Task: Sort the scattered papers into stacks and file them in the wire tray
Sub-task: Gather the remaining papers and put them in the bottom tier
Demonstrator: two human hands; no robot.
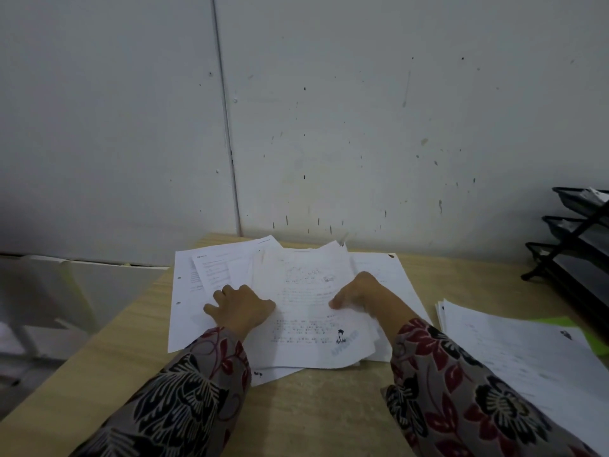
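Note:
A loose pile of white printed papers point(306, 311) lies spread across the middle of the wooden desk point(306, 407). My left hand point(242, 306) rests on the pile's left part, fingers bent down onto the sheets. My right hand point(359, 293) sits on the right part and its thumb and fingers pinch the edge of the top sheet. A second stack of papers point(514, 354) lies at the right, over something green. The black wire tray point(573, 245), with three tiers, stands at the far right edge and holds some paper in its upper tiers.
A grey wall point(329, 127) rises directly behind the desk. To the left, below the desk's edge, stands white furniture point(82, 285). Bare desk surface shows in front of the pile between my sleeves.

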